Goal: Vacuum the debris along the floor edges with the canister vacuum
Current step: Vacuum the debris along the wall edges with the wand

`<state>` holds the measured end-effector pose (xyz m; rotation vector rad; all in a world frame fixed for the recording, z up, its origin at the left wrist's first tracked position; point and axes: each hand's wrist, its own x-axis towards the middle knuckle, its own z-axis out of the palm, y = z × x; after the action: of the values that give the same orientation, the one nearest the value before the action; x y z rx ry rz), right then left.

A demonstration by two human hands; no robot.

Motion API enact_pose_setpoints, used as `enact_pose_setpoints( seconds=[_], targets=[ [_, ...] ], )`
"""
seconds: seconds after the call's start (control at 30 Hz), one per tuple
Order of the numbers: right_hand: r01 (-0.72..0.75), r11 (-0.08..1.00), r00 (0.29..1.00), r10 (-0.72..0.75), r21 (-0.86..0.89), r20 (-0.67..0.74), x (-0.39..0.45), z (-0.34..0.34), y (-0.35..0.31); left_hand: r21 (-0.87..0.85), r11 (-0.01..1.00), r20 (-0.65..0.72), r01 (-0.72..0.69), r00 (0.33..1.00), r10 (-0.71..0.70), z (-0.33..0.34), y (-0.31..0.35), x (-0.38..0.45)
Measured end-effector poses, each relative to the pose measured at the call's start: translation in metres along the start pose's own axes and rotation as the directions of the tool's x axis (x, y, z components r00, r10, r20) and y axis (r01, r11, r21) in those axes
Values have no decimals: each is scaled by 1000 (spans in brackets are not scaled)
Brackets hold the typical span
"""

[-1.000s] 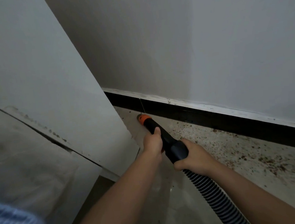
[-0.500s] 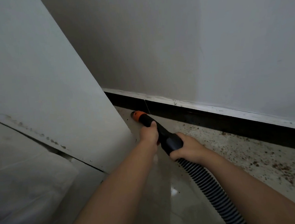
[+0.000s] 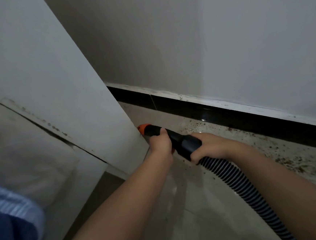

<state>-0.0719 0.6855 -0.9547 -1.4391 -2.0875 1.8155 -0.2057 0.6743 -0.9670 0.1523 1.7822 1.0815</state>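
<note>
1. Left hand (image 3: 160, 145) fingers curl round the black nozzle tube (image 3: 175, 137), just behind its orange tip (image 3: 143, 127).
2. Right hand (image 3: 210, 146) grips the cuff where the ribbed hose (image 3: 239, 185) joins.
3. Tip touches the white panel (image 3: 60, 86) edge, low over the floor.
4. Brown debris (image 3: 298, 160) lies along the black baseboard (image 3: 228, 114), right of the hands.

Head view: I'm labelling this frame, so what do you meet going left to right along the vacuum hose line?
White panel → orange nozzle tip → left hand → black tube → right hand → ribbed hose.
</note>
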Motion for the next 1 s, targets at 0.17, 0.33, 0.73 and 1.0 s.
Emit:
enact_pose_setpoints(
  seconds=[0.17,0.33,0.73,1.0],
  targets=[
    [-13,999,1000,14,43,-18,-30,-1,7,2,1000,51,-9,999,9,12,-11,-26],
    [-73,997,993,76,36,-96,-66,4,23,57,998,130,-13,991,5,25,-30,-49],
    [-73,997,927,77,26,-368,-93,33,44,193,966,128,-173,980,150,47,-47,-83],
    [-30,999,959,36,23,-280,-60,55,14,211,962,29,-171,985,168,6,-34,-52]
  ],
)
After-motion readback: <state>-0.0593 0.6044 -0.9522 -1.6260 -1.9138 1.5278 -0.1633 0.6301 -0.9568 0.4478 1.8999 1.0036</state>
